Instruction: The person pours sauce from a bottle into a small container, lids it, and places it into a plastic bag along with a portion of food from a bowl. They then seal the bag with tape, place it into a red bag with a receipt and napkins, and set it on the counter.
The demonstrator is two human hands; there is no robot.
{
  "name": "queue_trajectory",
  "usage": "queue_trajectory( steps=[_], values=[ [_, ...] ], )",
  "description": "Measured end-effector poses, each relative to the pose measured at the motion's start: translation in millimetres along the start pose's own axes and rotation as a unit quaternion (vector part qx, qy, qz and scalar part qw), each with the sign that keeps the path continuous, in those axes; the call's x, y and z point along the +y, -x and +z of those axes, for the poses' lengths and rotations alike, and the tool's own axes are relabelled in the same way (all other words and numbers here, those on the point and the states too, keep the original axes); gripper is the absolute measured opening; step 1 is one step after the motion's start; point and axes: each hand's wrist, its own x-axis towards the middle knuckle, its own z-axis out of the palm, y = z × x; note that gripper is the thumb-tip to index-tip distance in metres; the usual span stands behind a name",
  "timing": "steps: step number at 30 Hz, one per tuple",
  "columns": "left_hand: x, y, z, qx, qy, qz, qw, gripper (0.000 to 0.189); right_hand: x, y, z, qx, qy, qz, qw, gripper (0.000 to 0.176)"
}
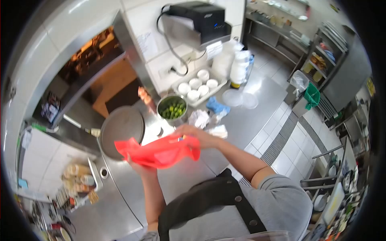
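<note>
A bright red cloth (163, 152), thin and crumpled, is held up between my two hands over the steel counter (185, 170). My right hand (197, 135) grips its upper right edge with the fingers closed. At the lower left, my left hand (141, 165) holds the cloth from below, its fingers mostly covered by the fabric. Just beyond the cloth stands a metal pot (172, 116) with green limes or similar small green pieces in it. A round grey-brown tray (122, 131) lies to the left, close to my left hand.
A crate (196, 100) of white cups stands by the wall, beneath a black printer (197, 18). Blue crumpled cloth (217, 105), clear round lids (240, 99) and white bottles (240, 66) are on the counter. A bin with a green bag (311, 96) stands on the floor at right.
</note>
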Motion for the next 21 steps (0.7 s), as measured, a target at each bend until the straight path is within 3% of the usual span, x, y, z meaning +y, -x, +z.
queue_trajectory(
  steps=[2, 4, 7, 8, 14, 17, 18, 20, 21],
  values=[
    [-13, 22, -7, 0.012, -0.023, -0.028, 0.999, 0.061, 2, 7, 13, -0.034, -0.05, -0.068, 0.996, 0.045],
    [-26, 36, -34, 0.03, -0.05, -0.065, 0.996, 0.059, -3, 15, 26, -0.104, -0.067, 0.032, 0.992, 0.033],
    [-37, 45, -65, 0.058, -0.084, -0.152, 0.983, 0.055, -11, 21, 37, -0.116, -0.076, 0.106, 0.985, 0.022],
    [-40, 45, -72, 0.066, -0.094, -0.186, 0.976, 0.054, -13, 25, 36, -0.1, -0.077, 0.142, 0.982, 0.013],
    [-27, 44, -50, 0.058, -0.123, -0.225, 0.965, 0.052, -15, 41, 25, 0.005, -0.083, 0.078, 0.993, 0.016],
    [-32, 22, -80, 0.026, -0.134, -0.198, 0.971, 0.05, -39, 39, 14, 0.083, -0.111, 0.123, 0.983, 0.018],
    [-30, 23, -76, 0.021, -0.187, -0.152, 0.97, 0.061, -41, 41, 11, 0.106, -0.121, 0.14, 0.977, 0.019],
    [-46, 31, -63, 0.124, -0.405, -0.003, 0.906, 0.072, -45, 45, 6, 0.156, -0.137, 0.175, 0.962, 0.022],
    [-46, 45, -36, 0.115, -0.49, 0.057, 0.862, 0.083, -46, 48, 3, 0.16, -0.128, 0.18, 0.962, 0.022]
  ],
)
